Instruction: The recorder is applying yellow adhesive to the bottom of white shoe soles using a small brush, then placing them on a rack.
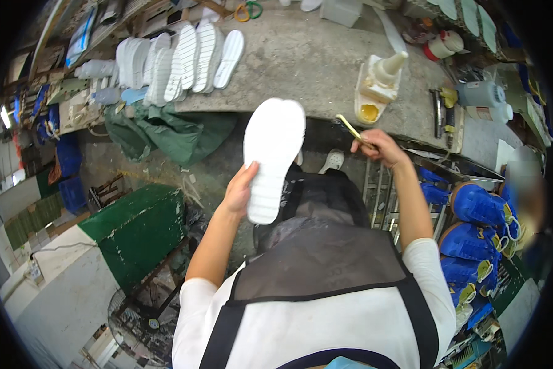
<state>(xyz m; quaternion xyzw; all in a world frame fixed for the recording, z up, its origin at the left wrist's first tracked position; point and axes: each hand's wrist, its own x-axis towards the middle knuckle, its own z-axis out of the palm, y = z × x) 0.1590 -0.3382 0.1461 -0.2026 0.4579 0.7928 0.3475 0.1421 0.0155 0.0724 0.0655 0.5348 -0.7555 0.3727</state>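
Note:
My left hand (238, 189) is closed on the edge of white shoe soles (274, 150), held in front of the bench; the double rounded tip suggests two lying together. In my right hand (384, 149) is a brush (349, 127) with a pale yellow handle, gripped between the fingers, its dark bristle end pointing up and left. Just beyond that hand, on the bench edge, stands a glue-stained holder (362, 95) with a white cone-topped bottle (386, 72) and a small well of amber glue (369, 112). The brush is apart from both soles and well.
On the concrete bench (289, 55), several white soles (190, 58) lean in a row at left. Scissors (244, 11) lie farther back. Bottles (481, 94) stand at right, above a rack of blue shoes (473, 240). A green cloth (166, 132) hangs off the bench; a fan (144, 320) stands lower left.

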